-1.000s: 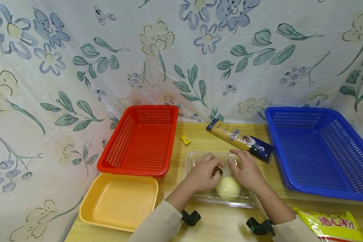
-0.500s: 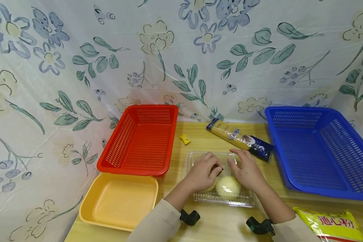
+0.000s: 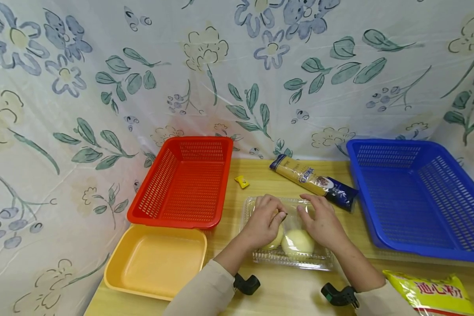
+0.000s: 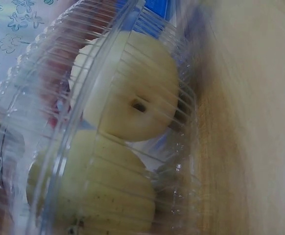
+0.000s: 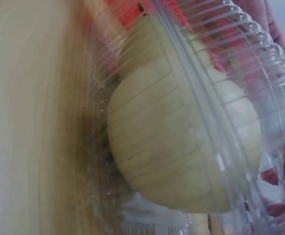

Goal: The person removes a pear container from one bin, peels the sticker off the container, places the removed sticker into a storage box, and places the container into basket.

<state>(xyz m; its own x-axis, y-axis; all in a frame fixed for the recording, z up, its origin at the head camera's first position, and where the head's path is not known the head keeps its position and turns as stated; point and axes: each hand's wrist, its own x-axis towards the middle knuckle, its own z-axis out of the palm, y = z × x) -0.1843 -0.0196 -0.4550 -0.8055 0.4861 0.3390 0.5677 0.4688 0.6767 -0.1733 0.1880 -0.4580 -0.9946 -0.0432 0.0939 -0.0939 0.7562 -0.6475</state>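
- One clear plastic container [image 3: 294, 263]: at the centre of the near half of the wooden table [image 3: 288, 287], between and beneath two hands.
- Two pale, round fruits, seen through its ribbed wall: the left fruit [image 3: 275, 240] and the right fruit [image 3: 298, 242], side by side.
- Left hand [image 3: 263, 221]: over the container's left half, fingers curled and close together, thumb and fingertips pinching one small dark object [image 3: 286, 214], mostly hidden.
- Right hand [image 3: 321, 221]: over the right half, thumb apart from the fingers, which are relaxed around nothing; contact with the container cannot be told.
- Two baskets: one red basket [image 3: 191, 188], far left; one blue basket [image 3: 414, 193], right.
- One yellow tray [image 3: 156, 259], near left, just before the red basket.
- Two packets: one long packet [image 3: 308, 177], far, its right end just beside the blue basket; one yellow packet [image 3: 434, 292], near right.
- One small wrapped sweet [image 3: 242, 181], just right of the red basket.
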